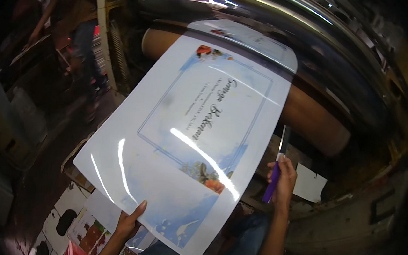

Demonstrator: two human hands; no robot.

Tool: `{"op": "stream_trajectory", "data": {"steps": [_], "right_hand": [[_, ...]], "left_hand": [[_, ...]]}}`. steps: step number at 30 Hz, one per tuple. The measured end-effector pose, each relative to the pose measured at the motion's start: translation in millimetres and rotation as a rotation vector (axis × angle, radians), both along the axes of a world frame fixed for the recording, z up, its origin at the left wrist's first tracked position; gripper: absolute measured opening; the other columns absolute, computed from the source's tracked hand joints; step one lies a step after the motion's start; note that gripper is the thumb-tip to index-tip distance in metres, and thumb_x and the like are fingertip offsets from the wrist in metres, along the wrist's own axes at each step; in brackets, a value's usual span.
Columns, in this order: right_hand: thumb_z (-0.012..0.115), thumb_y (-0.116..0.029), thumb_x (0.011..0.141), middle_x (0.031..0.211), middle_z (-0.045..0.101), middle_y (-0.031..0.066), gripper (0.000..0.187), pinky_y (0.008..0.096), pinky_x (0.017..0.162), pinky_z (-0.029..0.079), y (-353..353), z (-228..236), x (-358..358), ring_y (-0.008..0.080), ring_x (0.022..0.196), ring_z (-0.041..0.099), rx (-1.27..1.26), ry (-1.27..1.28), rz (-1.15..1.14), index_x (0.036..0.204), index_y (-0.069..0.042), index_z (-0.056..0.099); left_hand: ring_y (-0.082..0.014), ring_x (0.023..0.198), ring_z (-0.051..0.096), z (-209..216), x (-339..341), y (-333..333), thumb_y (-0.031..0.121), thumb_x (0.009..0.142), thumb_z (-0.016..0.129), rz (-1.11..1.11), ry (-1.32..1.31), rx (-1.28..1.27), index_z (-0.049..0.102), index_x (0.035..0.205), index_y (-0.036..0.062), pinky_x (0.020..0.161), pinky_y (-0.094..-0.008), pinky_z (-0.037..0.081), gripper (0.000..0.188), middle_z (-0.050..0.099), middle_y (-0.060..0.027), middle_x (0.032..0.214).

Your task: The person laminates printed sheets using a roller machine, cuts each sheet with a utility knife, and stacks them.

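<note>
A large glossy printed sheet (166, 109), white with blue patches, a thin frame and orange flowers, stretches from the machine's rollers down toward me. My left hand (130, 220) is closed on its near edge, thumb on top and fingers hidden beneath. Just beyond the sheet's right edge, my right hand (284, 176) grips a cutter knife (273, 182) with a purple handle. Its blade points away from me, toward the rollers. The far end of the sheet lies against the dark shiny roller (185, 7).
A brown cardboard-coloured roll (311, 122) runs below the shiny roller. White paper (310, 183) lies right of my right hand. At lower left are a tiled floor (69, 198) and a red container (76, 252). Another person (83, 34) is at the far left, by a metal post (103, 31).
</note>
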State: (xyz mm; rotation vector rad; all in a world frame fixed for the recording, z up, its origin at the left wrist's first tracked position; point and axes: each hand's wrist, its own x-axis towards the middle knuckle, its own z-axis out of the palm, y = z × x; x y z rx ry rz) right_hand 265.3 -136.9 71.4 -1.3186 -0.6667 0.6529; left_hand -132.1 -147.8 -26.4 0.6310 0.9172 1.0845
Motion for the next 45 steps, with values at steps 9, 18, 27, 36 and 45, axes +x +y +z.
{"op": "stream_trajectory", "data": {"steps": [9, 18, 27, 36, 45], "right_hand": [[0.056, -0.025, 0.095, 0.076, 0.063, 0.0075, 0.023, 0.0202, 0.042, 0.040, 12.1, 7.6, 7.9, 0.0081, 0.050, 0.053, -0.046, -0.068, -0.004, 0.101, -0.002, 0.056], [0.057, -0.028, 0.094, 0.077, 0.065, 0.0092, 0.034, 0.0219, 0.042, 0.041, 115.9, 62.8, 84.9, 0.0088, 0.050, 0.054, 0.031, -0.403, -0.042, 0.106, 0.004, 0.060], [0.060, -0.031, 0.092, 0.077, 0.066, 0.0095, 0.037, 0.0227, 0.040, 0.040, 126.2, 51.2, 100.4, 0.0093, 0.046, 0.054, -0.096, -0.443, 0.174, 0.101, 0.005, 0.062], [0.072, 0.005, 0.066, 0.114, 0.055, 0.0085, 0.065, 0.0406, 0.075, 0.054, 144.1, 60.1, 95.2, 0.0326, 0.087, 0.064, 0.085, -1.436, -0.286, 0.124, -0.022, 0.059], [0.058, 0.013, 0.063, 0.115, 0.064, 0.0157, 0.047, 0.0342, 0.087, 0.054, 153.4, 97.9, 109.9, 0.0327, 0.100, 0.065, 0.100, -1.563, 0.177, 0.104, -0.007, 0.070]], "left_hand": [[-0.0190, 0.099, 0.060, -9.0, -26.0, 0.2, 0.012, 0.093, 0.060, -0.107, -0.003, -0.137, 0.046, 0.120, 0.0040, 0.085, -0.0365, 0.051, 0.032, 0.058, -0.0080, 0.107], [-0.0223, 0.106, 0.056, -33.6, -43.4, -7.4, 0.014, 0.091, 0.062, -0.105, 0.015, -0.132, 0.041, 0.130, 0.0048, 0.091, -0.0399, 0.048, 0.044, 0.054, -0.0091, 0.117], [-0.0247, 0.109, 0.055, -50.9, -71.3, -15.1, 0.014, 0.092, 0.061, -0.143, -0.009, -0.234, 0.038, 0.134, 0.0055, 0.092, -0.0419, 0.049, 0.048, 0.053, -0.0095, 0.120], [-0.0257, 0.106, 0.057, -41.1, -80.7, -31.3, 0.016, 0.091, 0.062, -0.186, 0.044, -0.298, 0.038, 0.133, 0.0071, 0.087, -0.0440, 0.052, 0.049, 0.054, -0.0100, 0.118], [-0.0244, 0.101, 0.060, -85.3, -113.8, -53.0, 0.013, 0.088, 0.065, -0.066, 0.151, -0.279, 0.044, 0.127, 0.0021, 0.079, -0.0412, 0.056, 0.045, 0.058, -0.0087, 0.110]]}}
